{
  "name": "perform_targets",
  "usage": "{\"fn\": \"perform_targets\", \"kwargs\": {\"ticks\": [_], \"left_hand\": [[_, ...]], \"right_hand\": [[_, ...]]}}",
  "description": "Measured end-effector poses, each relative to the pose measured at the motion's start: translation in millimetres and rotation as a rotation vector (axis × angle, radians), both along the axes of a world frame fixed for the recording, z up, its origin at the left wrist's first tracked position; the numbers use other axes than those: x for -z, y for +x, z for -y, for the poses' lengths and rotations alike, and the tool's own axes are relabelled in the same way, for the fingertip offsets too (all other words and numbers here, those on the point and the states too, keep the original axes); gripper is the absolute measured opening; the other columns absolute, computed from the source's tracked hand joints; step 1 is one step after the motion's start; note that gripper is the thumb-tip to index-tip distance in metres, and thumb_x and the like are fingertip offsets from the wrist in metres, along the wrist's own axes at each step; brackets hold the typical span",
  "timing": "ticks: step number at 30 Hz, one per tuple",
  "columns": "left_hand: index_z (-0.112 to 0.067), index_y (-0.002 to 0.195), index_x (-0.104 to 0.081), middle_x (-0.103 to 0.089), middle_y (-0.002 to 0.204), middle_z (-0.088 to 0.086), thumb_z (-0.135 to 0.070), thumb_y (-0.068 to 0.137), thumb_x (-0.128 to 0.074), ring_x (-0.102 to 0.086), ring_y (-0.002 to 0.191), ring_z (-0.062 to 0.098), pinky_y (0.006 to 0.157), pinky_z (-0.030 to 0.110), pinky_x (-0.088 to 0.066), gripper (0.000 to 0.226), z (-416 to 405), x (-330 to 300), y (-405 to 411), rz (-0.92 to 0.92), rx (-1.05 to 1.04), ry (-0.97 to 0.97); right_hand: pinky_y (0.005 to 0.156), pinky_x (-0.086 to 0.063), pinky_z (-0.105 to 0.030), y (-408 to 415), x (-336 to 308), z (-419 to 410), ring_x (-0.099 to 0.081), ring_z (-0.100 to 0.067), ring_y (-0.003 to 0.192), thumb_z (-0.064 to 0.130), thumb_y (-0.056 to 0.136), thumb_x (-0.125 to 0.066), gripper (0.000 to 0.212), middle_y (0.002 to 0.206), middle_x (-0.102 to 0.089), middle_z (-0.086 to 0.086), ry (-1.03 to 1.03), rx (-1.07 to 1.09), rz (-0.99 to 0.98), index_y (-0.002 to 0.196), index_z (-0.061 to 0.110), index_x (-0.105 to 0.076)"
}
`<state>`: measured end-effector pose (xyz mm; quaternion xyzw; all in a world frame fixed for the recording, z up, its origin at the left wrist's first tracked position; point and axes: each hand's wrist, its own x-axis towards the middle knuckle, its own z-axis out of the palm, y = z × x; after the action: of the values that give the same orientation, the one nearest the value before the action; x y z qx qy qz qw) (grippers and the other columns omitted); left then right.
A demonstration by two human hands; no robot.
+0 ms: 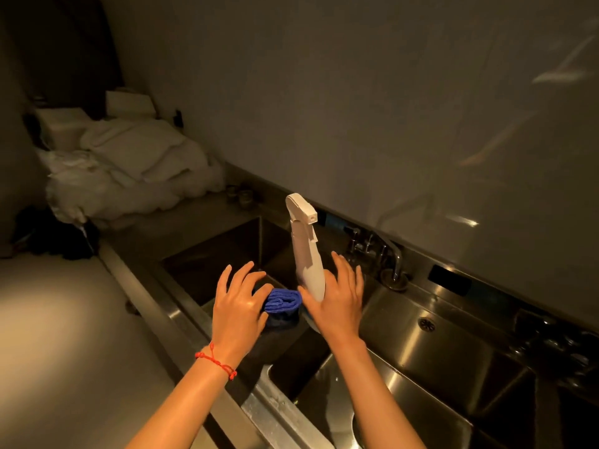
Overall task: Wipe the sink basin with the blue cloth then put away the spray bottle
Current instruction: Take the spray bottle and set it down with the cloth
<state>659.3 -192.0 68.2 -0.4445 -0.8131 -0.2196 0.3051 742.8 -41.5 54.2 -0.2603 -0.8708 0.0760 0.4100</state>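
Observation:
A white spray bottle point(306, 251) stands upright on the steel divider between two sink basins, its nozzle pointing right. A folded blue cloth point(282, 301) lies just left of its base. My left hand point(236, 306) is spread over the cloth's left end with straight fingers touching it. My right hand point(340, 303) is at the bottle's lower body with fingers straight and spread. Its thumb lies to the left of the bottle's base and nothing is gripped. The left basin point(220, 254) is dark and deep. The right basin point(437, 351) is shiny steel.
A faucet point(389, 254) rises from the back ledge behind the right basin. White linens point(136, 170) are piled on the counter at the far left, with boxes behind them. A pale counter point(64, 319) runs along the left. Dark items sit at the far right ledge point(557, 338).

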Motion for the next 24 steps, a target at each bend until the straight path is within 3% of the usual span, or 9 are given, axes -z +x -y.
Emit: {"fn": "perform_targets", "kwargs": {"ticks": [13,24], "left_hand": [[-0.010,0.087,-0.073,-0.070,0.100,0.013,-0.007,0.036,-0.091,-0.059,0.108,0.038,0.096,0.061,-0.034,0.054,1,4,-111,0.012,-0.093,-0.021],[-0.008,0.084,-0.074,-0.070,0.099,0.014,-0.003,0.035,-0.089,-0.060,0.107,0.037,0.095,0.062,-0.036,0.051,26,13,-246,0.006,0.046,-0.001]], "right_hand": [[0.108,-0.026,-0.052,-123,11,-11,-0.053,-0.032,0.124,0.038,0.066,-0.083,0.045,0.130,-0.058,-0.016,0.040,-0.101,0.042,0.093,0.005,-0.070],[0.110,-0.023,-0.049,-240,22,17,-0.049,-0.032,0.127,0.038,0.068,-0.081,0.043,0.134,-0.055,-0.015,-0.015,0.009,0.070,0.095,0.007,-0.071]]}}
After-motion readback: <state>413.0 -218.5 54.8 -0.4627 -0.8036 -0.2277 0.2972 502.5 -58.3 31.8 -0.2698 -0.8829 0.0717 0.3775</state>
